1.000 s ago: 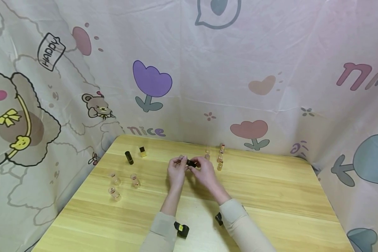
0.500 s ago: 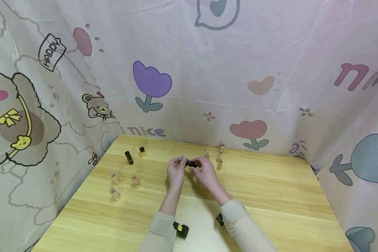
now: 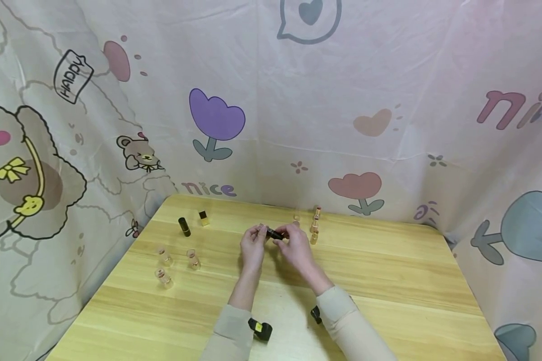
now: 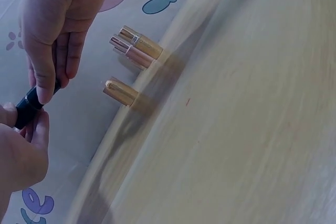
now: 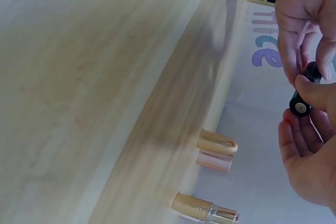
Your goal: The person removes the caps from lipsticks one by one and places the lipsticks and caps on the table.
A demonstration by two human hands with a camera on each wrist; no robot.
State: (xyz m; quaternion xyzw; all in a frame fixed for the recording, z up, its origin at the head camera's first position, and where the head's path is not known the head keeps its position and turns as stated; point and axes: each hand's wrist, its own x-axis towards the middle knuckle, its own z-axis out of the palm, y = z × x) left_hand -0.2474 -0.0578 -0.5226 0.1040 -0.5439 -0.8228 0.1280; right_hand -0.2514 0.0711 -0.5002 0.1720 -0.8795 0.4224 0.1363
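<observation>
Both hands meet over the far middle of the table on a small black lipstick tube (image 3: 274,234), held on its side. My left hand (image 3: 253,249) pinches one end between thumb and fingers. The other end is in the grip of my right hand (image 3: 296,250). From the right wrist, the tube's round base (image 5: 300,109) shows a small pale label at its centre. In the left wrist view a thin band rings the black tube (image 4: 29,107), and fingertips cover its ends. Just beyond the right hand stand several gold lipsticks (image 3: 314,236), partly hidden by that hand.
To the left stand another black lipstick tube (image 3: 184,227) and a small bottle with a black cap (image 3: 204,218). Nearer are three clear, pinkish tubes, one of them a clear tube (image 3: 193,259). A printed curtain (image 3: 271,125) hangs behind the wooden table (image 3: 388,281).
Both hands keep nearly the same place and grip. A little more of the black lipstick tube shows between them. The head view shifts slightly; the things on the table stay put.
</observation>
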